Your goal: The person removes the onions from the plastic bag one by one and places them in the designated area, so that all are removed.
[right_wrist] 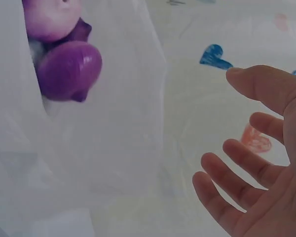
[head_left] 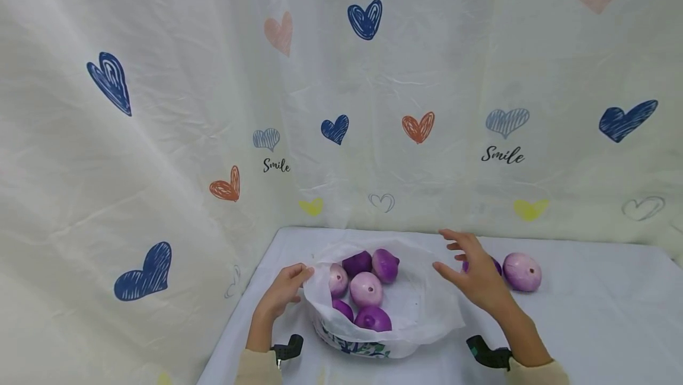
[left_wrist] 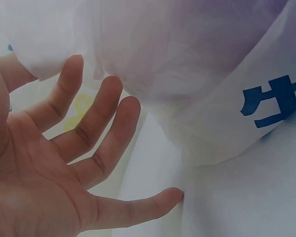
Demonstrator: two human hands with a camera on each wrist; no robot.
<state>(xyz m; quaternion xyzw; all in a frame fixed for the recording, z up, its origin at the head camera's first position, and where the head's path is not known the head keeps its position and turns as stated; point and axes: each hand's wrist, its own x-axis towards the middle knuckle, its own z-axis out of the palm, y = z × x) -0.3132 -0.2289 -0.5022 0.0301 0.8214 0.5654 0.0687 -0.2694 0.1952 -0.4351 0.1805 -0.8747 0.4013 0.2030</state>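
Note:
A white plastic bag (head_left: 434, 314) with a printed lower side lies with its mouth spread wide. Several purple and pale pink onions (head_left: 366, 289) sit inside, mostly toward the left. My left hand (head_left: 283, 293) pinches the left rim of the bag between thumb and forefinger; in the left wrist view the other fingers (left_wrist: 96, 136) are spread apart below the plastic (left_wrist: 187, 89). Over to the right, my right hand (head_left: 477, 275) is held with fingers spread and nothing in them, just off the bag's right rim. In the right wrist view a dark purple onion (right_wrist: 70, 71) shows within the bag.
A pale pink onion (head_left: 522, 272) rests on the white-covered table (head_left: 603, 308) beyond the right hand. Next to it a darker onion (head_left: 497, 266) is partly hidden by that hand. A white curtain (head_left: 453, 64) printed with hearts hangs behind the table and along its left side.

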